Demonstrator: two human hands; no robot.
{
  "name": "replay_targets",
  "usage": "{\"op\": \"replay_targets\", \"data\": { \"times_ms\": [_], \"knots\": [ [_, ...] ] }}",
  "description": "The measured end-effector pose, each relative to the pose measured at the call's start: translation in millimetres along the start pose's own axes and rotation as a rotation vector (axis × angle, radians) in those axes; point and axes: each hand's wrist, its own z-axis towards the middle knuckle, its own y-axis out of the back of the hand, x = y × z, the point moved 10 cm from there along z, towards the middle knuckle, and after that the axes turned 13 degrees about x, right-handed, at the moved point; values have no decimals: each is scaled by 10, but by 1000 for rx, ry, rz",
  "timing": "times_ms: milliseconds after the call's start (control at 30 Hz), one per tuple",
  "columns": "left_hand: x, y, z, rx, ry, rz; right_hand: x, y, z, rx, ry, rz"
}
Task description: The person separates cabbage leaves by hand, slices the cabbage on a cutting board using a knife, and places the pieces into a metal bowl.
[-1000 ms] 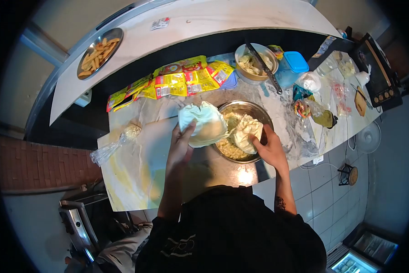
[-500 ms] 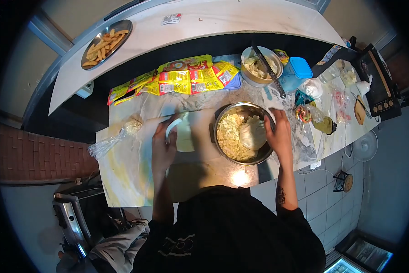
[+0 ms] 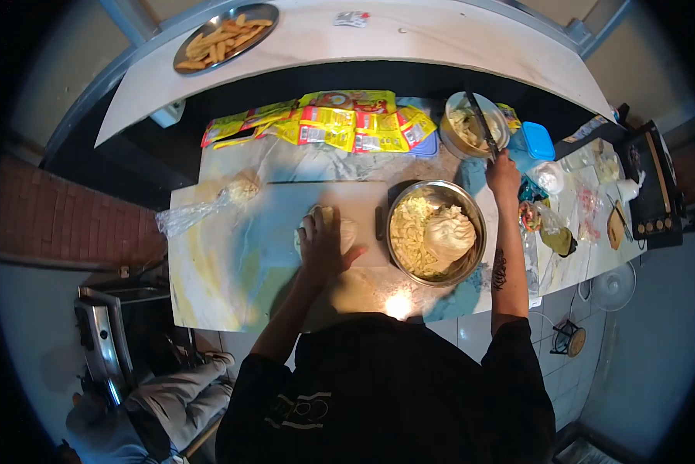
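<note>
Status, judged from the visible portions: cutting is partly complete. A quantity of pale leafy vegetable, apparently cabbage, is in pieces as chopped cabbage along the left side and lower part of the steel bowl. Two portions appear uncut: a folded cabbage chunk, seated on the right side of the same bowl, and a cabbage piece on the cutting board, left of the bowl. The total quantity to be cut cannot be established. The hands are apart. The left hand is spread over the board piece, fingers on top and thumb extended to the side (the hand hides most of the piece, so any cuts beneath it cannot be confirmed). The right hand is at the handle end of the knife, which lies across the rear bowl; whether the fingers are fully closed on the handle cannot be determined. The blade is well apart from the board piece.
</note>
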Motion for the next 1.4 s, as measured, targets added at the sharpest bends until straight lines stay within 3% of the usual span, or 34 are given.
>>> {"op": "replay_targets", "data": {
  "times_ms": [100, 267, 333, 433, 467, 500, 567, 600, 700, 833, 933, 1000, 1033, 1100, 1167, 1267, 1400],
  "knots": [
    [131, -136, 79, 13, -57, -178, 31, 18, -8, 22, -1, 26],
    [236, -77, 102, -84, -169, -134, 23, 19, -47, 33, 98, 195],
    [219, -13, 53, -155, -177, -105, 127, 158, -221, -50, 318, 282],
    [272, -7, 58, -224, -120, -94, 65, 346, -481, -174, 352, 496],
    [337, -53, 103, -195, -63, -87, -107, 93, -449, 45, 242, 807],
    [402, -83, 152, -169, -6, -80, -58, 196, -603, 47, 240, 805],
    [498, -22, 248, -74, 94, -134, 206, 267, -1039, 328, 121, 1360],
    [594, -60, 302, 18, 193, -187, 260, 275, -1199, 373, 86, 1361],
    [688, 47, 349, -89, 309, -84, 435, 208, -1648, 533, 57, 1298],
    [725, 50, 385, -78, 370, -58, 844, 218, -2253, 576, 103, 1205],
    [685, 35, 362, -199, 265, -164, 1226, 169, -2626, 590, 278, 1037],
    [443, 142, 280, -444, -32, -20, 1496, 18, -2878, 584, 312, 1113],
    [479, 98, 280, -443, -30, -19, 1560, -121, -2964, 607, 290, 1102],
    [398, 118, 189, -547, -255, -112, 1655, -289, -3066, 630, 283, 1063],
    [437, 29, 217, -494, -264, -129, 1693, -492, -3139, 654, 274, 1022],
    [377, 57, 179, -414, -277, -163, 1781, -596, -3166, 539, 440, 841],
    [257, -33, 119, -353, -239, -64, 1881, -603, -3223, 544, 369, 750]
  ]
}}
